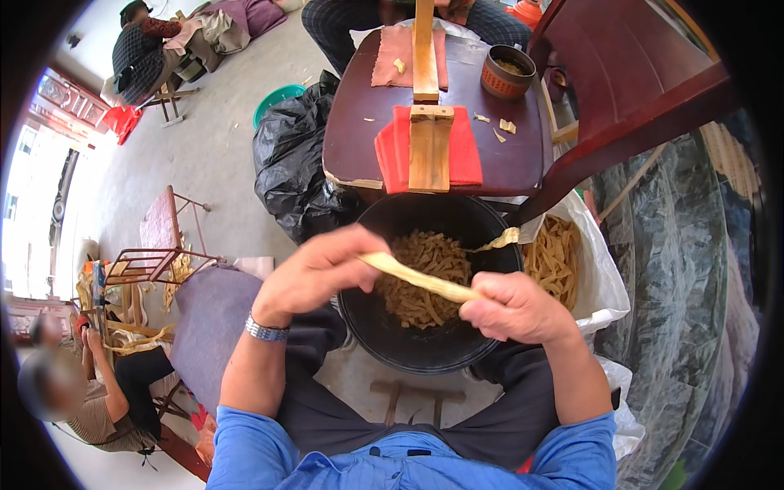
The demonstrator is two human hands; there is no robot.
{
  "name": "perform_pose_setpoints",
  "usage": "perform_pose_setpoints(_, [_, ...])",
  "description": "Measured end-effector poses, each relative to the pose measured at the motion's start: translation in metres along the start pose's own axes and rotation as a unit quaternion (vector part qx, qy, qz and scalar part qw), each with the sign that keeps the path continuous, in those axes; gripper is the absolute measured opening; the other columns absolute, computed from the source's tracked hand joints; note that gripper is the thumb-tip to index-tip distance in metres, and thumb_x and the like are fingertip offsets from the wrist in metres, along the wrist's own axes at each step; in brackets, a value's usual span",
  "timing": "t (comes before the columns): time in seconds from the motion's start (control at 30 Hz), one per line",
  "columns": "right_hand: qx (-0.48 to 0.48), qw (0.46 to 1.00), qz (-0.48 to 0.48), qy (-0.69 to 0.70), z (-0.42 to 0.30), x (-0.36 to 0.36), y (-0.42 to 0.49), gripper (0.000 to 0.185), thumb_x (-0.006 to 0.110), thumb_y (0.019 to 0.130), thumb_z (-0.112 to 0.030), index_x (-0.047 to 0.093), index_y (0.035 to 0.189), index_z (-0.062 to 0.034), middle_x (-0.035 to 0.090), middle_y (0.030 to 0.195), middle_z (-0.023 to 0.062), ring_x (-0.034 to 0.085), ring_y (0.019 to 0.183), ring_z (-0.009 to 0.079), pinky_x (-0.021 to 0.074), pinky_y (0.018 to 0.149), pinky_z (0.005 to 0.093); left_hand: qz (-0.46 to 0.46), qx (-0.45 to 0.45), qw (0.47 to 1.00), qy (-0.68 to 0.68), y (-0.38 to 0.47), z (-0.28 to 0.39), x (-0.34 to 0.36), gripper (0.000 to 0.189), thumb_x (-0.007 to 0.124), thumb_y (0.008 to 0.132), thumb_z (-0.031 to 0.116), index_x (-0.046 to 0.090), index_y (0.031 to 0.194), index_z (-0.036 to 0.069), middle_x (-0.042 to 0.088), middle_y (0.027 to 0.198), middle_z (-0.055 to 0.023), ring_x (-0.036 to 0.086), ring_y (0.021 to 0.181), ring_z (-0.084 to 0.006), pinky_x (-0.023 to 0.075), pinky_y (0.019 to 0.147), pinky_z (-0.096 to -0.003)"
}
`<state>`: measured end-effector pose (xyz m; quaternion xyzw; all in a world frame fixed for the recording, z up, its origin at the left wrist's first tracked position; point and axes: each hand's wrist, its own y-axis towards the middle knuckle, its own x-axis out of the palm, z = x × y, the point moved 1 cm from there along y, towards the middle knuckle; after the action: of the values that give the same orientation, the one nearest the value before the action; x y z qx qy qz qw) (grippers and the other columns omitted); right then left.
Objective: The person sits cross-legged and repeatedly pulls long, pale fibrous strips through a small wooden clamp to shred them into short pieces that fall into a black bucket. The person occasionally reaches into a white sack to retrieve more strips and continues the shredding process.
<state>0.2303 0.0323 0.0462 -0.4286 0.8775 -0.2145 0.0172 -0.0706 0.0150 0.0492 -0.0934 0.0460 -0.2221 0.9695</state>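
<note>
A pale yellow fibrous strip (pixel 422 283), likely dried vegetable, stretches between my hands above a round black tub (pixel 422 361). My left hand (pixel 321 269), slightly blurred and wearing a metal watch band, has the strip's left end at its fingers. The other end sits in the closed fingers of my right hand (pixel 517 306). Cut pieces (pixel 422 306) of similar stuff fill the tub's bottom. Another strip (pixel 502 239) hangs over the tub's right rim. Beyond the tub, a wooden block (pixel 429 153) with a wooden bar (pixel 425 61) rests on red cloth (pixel 468 153).
A dark red chair (pixel 349 135) carries the block and a brown pot (pixel 507 73). To the right, a white sack (pixel 603 294) holds long strips (pixel 554 257). A black plastic bag (pixel 294 159) lies at left. Other people sit opposite and at left; a folding chair (pixel 159 226) stands on the floor.
</note>
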Motion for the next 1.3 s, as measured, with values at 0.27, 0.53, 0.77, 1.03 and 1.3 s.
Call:
perform_pose_setpoints(0.27, [-0.179, 0.964, 0.037, 0.194, -0.016, 0.001, -0.007, 0.038, 0.050, 0.108, -0.024, 0.052, 0.142, -0.0058, 0.057, 0.070, 0.0019, 0.049, 0.049, 0.0064, 0.0403, 0.044, 0.0202, 0.092, 0.105, 0.987, 0.075, 0.018, 0.000, 0.033, 0.022, 0.069, 0.093, 0.001, 0.067, 0.114, 0.004, 0.068, 0.097, -0.0023, 0.065, 0.085, -0.0104, 0.0530, 0.079, -0.0266])
perform_pose_setpoints(0.53, [-0.337, 0.850, 0.218, -0.341, 0.012, 0.003, 0.023, 0.037, 0.071, 0.091, -0.006, 0.066, 0.128, -0.0064, 0.071, 0.092, 0.0138, 0.070, 0.079, 0.0255, 0.0554, 0.072, 0.0313, -0.030, -0.025, 0.973, -0.226, 0.030, -0.011, 0.080, 0.049, 0.059, 0.102, 0.014, 0.042, 0.147, 0.006, 0.061, 0.117, -0.0037, 0.062, 0.099, -0.0114, 0.0536, 0.086, -0.0289])
perform_pose_setpoints(0.77, [-0.106, 0.964, 0.241, -0.051, 0.008, 0.004, 0.026, 0.066, 0.070, 0.095, -0.016, 0.036, 0.149, 0.0022, 0.070, 0.108, 0.0113, 0.069, 0.072, 0.0122, 0.0518, 0.063, 0.0260, 0.025, -0.017, 0.975, -0.220, 0.039, -0.014, 0.076, 0.029, 0.041, 0.109, 0.025, 0.052, 0.125, 0.004, 0.064, 0.093, -0.0051, 0.062, 0.076, -0.0107, 0.0531, 0.075, -0.0262])
perform_pose_setpoints(1.03, [-0.111, 0.970, 0.208, 0.059, 0.018, 0.007, 0.032, 0.020, 0.066, 0.100, -0.019, 0.059, 0.113, -0.0057, 0.064, 0.092, -0.0014, 0.058, 0.079, 0.0031, 0.0485, 0.065, 0.0217, -0.103, -0.027, 0.929, -0.353, 0.034, -0.009, 0.067, 0.033, 0.056, 0.104, 0.019, 0.044, 0.131, 0.006, 0.068, 0.104, -0.0143, 0.071, 0.081, -0.0197, 0.0580, 0.076, -0.0311])
perform_pose_setpoints(1.3, [-0.197, 0.944, 0.216, -0.155, 0.017, 0.000, 0.030, 0.023, 0.066, 0.095, -0.012, 0.055, 0.114, -0.0033, 0.067, 0.099, 0.0126, 0.068, 0.092, 0.0189, 0.0526, 0.080, 0.0316, 0.004, 0.000, 0.960, -0.281, 0.037, -0.022, 0.062, 0.030, 0.068, 0.097, 0.011, 0.052, 0.121, 0.007, 0.067, 0.110, -0.0108, 0.068, 0.100, -0.0209, 0.0540, 0.091, -0.0332])
